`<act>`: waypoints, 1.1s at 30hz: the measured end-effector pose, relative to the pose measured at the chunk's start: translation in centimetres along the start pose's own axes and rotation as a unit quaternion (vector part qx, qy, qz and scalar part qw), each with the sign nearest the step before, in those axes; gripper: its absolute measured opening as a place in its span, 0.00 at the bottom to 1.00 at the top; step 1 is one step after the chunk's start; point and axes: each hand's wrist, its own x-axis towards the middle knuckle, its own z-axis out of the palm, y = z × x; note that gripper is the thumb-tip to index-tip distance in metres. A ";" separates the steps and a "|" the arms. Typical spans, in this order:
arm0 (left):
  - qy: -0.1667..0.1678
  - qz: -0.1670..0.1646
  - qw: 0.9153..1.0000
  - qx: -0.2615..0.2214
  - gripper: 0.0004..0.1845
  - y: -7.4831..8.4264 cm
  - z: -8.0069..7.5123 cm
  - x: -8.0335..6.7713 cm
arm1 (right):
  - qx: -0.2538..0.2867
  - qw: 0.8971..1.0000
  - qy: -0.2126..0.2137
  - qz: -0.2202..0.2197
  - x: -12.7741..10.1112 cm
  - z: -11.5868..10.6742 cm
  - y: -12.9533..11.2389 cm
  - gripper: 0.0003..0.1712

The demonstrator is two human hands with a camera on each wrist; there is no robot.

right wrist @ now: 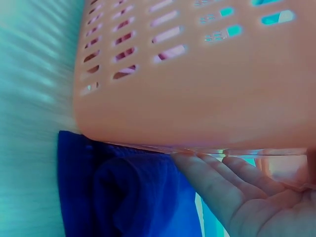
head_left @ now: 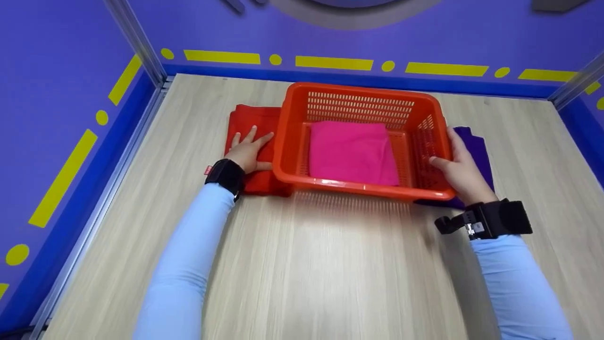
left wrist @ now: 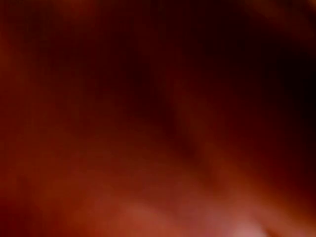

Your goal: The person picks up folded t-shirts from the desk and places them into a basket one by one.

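Note:
An orange plastic basket (head_left: pixel 363 189) with slotted walls sits at the middle back of the table, a folded pink cloth (head_left: pixel 351 153) lying inside it. My right hand (head_left: pixel 465 174) grips the basket's right side, thumb over the rim and fingers outside. In the right wrist view those fingers (right wrist: pixel 212 182) lie along the rim, near a folded purple cloth (right wrist: pixel 133 192) that looks blue there. With fingers spread, my left hand (head_left: pixel 247 153) rests on a folded red cloth (head_left: pixel 257 120), partly hidden by the basket's left side. Only dark red blur shows in the left wrist view.
Under everything is a pale wood-grain table (head_left: pixel 339 264). Blue panels (head_left: pixel 330 28) with yellow marks close off its back and left, joined by a metal post (head_left: pixel 141 42). A small red tag (head_left: pixel 208 170) shows beside the left wrist.

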 end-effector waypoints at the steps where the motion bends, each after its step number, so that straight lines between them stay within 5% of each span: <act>1: -0.001 0.002 1.000 -0.001 0.50 0.0 0.1 -0.2 | 0.000 1.000 0.000 0.001 0.0 0.0 0.0 0.50; 19: 0.004 0.058 0.998 0.008 0.49 -1.0 3.0 -7.2 | 0.022 1.000 -0.002 0.000 0.1 0.1 0.0 0.50; 28: 0.031 0.103 0.994 0.014 0.48 -1.3 4.6 -10.7 | 0.023 1.000 0.002 0.002 0.2 0.1 0.1 0.49; 33: 0.034 0.087 0.995 0.020 0.49 -1.1 5.8 -12.8 | 0.022 1.000 0.003 0.002 0.2 0.1 0.1 0.50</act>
